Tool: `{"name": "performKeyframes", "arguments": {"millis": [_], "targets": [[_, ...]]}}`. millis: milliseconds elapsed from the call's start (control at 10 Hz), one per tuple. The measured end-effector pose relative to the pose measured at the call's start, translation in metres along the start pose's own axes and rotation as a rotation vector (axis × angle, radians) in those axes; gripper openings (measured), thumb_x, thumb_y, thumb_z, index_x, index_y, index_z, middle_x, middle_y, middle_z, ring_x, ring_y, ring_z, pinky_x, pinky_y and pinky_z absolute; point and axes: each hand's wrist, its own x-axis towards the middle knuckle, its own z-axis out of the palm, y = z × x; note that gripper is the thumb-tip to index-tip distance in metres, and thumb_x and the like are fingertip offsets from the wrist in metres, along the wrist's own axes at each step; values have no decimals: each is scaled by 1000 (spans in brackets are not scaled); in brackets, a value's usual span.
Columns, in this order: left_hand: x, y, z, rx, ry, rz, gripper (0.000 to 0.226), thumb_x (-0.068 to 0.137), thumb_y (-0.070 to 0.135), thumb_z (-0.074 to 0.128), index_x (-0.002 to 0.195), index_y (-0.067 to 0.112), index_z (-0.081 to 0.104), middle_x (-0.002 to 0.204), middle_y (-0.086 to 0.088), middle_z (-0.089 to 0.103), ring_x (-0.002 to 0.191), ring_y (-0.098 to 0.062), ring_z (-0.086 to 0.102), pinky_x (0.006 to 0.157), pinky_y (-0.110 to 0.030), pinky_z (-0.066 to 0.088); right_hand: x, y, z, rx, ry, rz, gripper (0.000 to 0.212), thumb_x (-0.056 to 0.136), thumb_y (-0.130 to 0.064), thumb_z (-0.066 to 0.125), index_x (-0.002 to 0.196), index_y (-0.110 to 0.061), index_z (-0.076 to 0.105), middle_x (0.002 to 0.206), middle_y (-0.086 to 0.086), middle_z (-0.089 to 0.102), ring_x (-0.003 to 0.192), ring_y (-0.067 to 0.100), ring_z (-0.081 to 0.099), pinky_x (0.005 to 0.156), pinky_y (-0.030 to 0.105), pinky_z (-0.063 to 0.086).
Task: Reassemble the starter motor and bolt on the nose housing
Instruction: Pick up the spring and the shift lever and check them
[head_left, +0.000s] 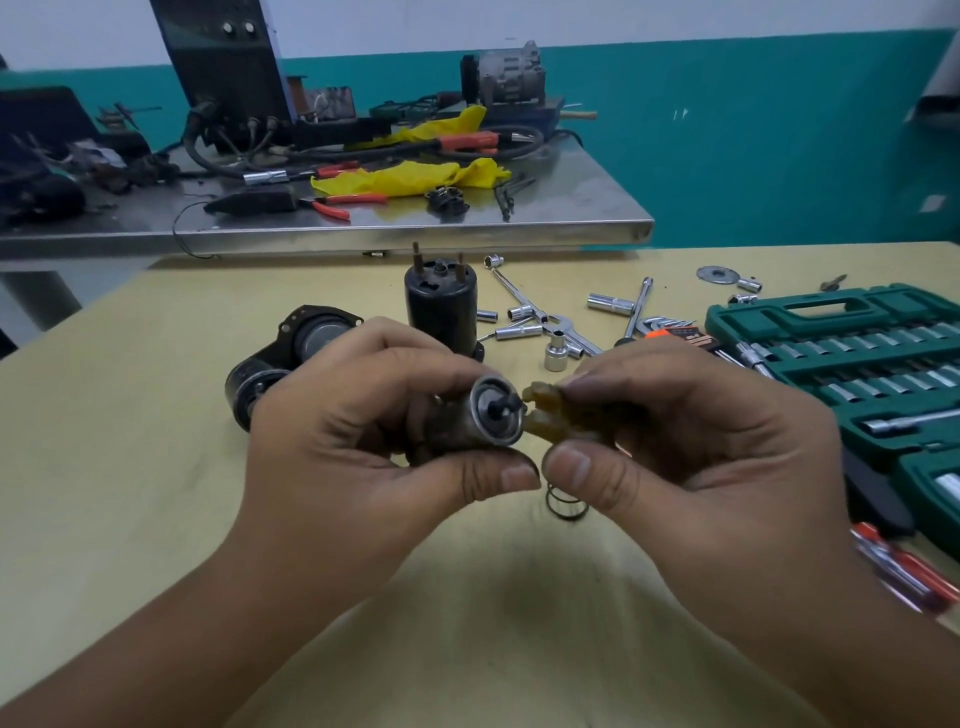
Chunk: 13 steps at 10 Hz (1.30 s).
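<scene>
A: Where are we with the plunger?
B: Our left hand grips it by its steel barrel, above the table; our right hand pinches the amber plastic fork, its slot touching the plunger's hooked tip
A: How do they handle?
B: The barrel looks heavy, stiff and greasy, so we grip its sides; the fork seems light, perhaps brittle
A: Count?
B: One plunger, one fork, one spring, two black motor housings behind

Dim even light, soft shadows, edges bowed (wide lens), slight blur
</scene>
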Motion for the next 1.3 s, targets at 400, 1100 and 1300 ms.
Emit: {"name": "performKeyframes", "arguments": {"millis": [400, 1100, 1300], "targets": [[0, 13, -6, 299, -47, 45, 38, 71, 35, 87, 98, 8, 78, 89, -5, 65, 80, -11, 63, 63, -28, 53, 1, 0, 9, -31, 52, -116, 31, 67, -25, 92, 92, -22, 73, 97, 3, 75, 92, 28, 72, 79, 44, 61], [-5, 14, -3, 417, -51, 68, 24, 77, 19, 92, 91, 3, 80, 82, -5, 66, 77, -2, 54, 71, -12, 47, 0, 6, 8, -115, 33, -98, 23, 68, -6, 82, 87, -11, 70, 94, 0, 75, 88, 24, 74, 71, 35, 60], [-4, 8, -7, 404, -133, 36, 26, 69, 11, 90, 90, 2, 77, 84, 0, 68, 80, -12, 59, 70, -18, 48, 4, 4, 1, -410, -21, -138, 22, 75, -18, 81, 94, -12, 75, 91, -8, 72, 84, 20, 70, 66, 44, 56]]}}
